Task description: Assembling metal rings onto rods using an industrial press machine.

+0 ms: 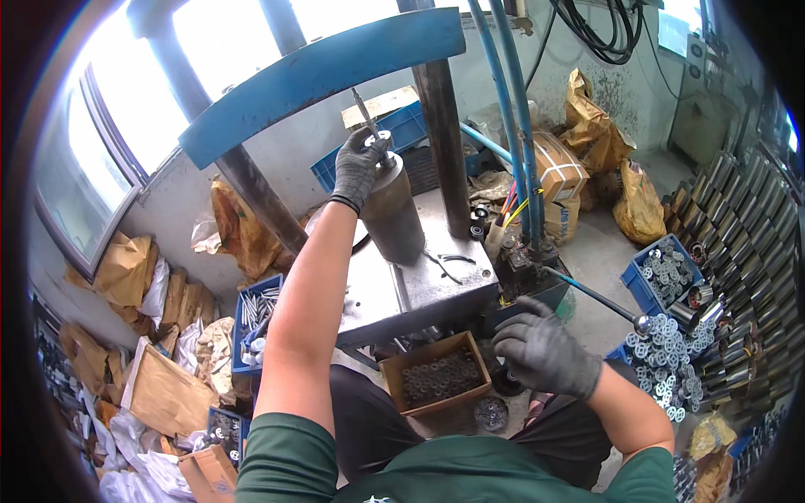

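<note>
My left hand [359,170], in a dark grey glove, is closed at the top of an upright grey metal cylinder [394,220]. Its fingers grip a metal shaft [364,111] that rises out of a pale round piece [382,138] on top of the cylinder. The cylinder stands on the steel press table [369,295]. On that table, to the right of the cylinder's base, lies a pair of pliers [454,261]. My gloved right hand [545,350] hangs in the air off the table's front right corner. Its fingers are bent but apart, and nothing shows in them.
A blue press frame [319,80] arches over the table on dark columns. Below sits a wooden box [436,373] of small round parts. A lever [595,293] sticks out rightward towards stacked toothed discs [667,356]. Metal tubes [729,251] line the right side; a blue bin [258,314] stands left.
</note>
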`<action>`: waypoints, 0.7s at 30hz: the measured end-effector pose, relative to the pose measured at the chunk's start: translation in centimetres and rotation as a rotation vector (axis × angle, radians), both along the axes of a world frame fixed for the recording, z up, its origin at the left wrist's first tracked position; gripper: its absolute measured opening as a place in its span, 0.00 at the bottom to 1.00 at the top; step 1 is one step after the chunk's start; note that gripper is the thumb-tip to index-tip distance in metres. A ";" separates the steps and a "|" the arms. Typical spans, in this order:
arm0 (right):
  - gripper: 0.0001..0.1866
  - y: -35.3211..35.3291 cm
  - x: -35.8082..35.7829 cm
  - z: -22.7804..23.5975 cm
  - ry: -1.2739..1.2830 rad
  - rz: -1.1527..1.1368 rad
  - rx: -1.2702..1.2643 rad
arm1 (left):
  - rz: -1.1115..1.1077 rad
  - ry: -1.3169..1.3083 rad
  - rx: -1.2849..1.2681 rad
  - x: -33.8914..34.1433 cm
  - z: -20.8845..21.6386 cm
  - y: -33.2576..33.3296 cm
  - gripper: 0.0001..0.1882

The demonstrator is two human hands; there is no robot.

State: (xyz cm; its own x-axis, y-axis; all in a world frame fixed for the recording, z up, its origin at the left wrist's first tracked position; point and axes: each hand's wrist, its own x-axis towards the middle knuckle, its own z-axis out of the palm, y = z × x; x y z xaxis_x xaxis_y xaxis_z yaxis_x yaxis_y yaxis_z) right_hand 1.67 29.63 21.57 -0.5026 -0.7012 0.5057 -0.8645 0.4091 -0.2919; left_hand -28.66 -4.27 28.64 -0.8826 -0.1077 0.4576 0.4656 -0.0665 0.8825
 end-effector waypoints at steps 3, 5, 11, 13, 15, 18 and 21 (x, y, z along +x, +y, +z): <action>0.10 3.4 1.7 5.1 0.117 -0.178 0.165 | 0.049 0.002 -0.056 -0.3 -0.1 -0.2 0.25; 0.11 5.4 1.6 7.5 0.186 -0.350 0.315 | 0.084 0.004 -0.117 -0.5 -0.3 -0.3 0.25; 0.17 10.2 0.5 8.6 -0.405 -0.531 0.661 | 0.109 0.074 -0.178 0.2 0.1 0.3 0.23; 0.18 10.5 1.0 7.6 -0.321 -0.478 0.583 | 0.195 -0.040 -0.295 1.0 0.6 0.5 0.25; 0.16 10.4 1.9 6.5 -0.265 -0.508 0.566 | 0.222 -0.052 -0.304 1.6 0.9 0.8 0.25; 0.14 9.8 3.3 5.2 -0.339 -0.595 0.588 | 0.218 -0.063 -0.248 2.1 1.1 1.1 0.24; 0.12 8.8 5.0 3.9 -0.363 -0.632 0.564 | 0.139 -0.081 -0.172 2.2 1.1 1.0 0.23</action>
